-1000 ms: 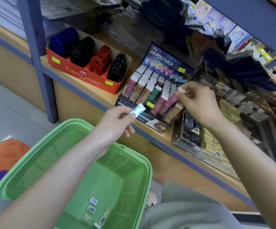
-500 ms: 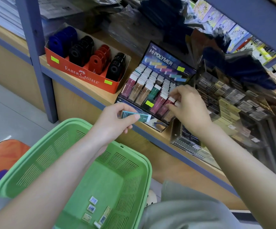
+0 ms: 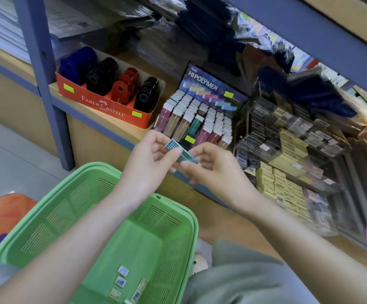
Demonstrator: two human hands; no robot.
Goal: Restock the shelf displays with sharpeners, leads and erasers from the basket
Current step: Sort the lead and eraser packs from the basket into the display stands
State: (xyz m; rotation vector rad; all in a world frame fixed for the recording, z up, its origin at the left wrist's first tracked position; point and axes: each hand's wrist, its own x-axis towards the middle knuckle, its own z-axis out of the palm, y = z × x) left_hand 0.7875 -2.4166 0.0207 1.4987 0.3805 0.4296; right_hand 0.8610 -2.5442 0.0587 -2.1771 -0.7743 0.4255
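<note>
**Desk:** What is sitting nearest the lens?

**Photographer:** Directly below the grip, a green basket (image 3: 68,207) is standing nearly empty. I am counting five small packets (image 3: 123,270) on its floor, with perhaps a sixth at the frame edge.

**Desk:** And the hands?

**Photographer:** Both are pinching one teal lead case (image 3: 179,151). The left hand (image 3: 149,159) is taking its upper end between thumb and fingers, and the right hand (image 3: 213,170) is nipping its lower end. The case is hanging in the air just short of the shelf edge (image 3: 103,130), touching no display.

**Desk:** Which step are we seeing?

**Photographer:** Leads, I am judging, with the case apparently being passed or turned between the hands. The next move is calling for a short reach up and beyond the grip, to the Hi-Polymer display (image 3: 213,84), sliding the case end-up into its single teal column (image 3: 194,128).

**Desk:** Anything farther off?

**Photographer:** Beyond the grip and to its left, the Faber-Castell box (image 3: 103,104) is showing four rows of sharpeners: blue, black, red, black.
</note>
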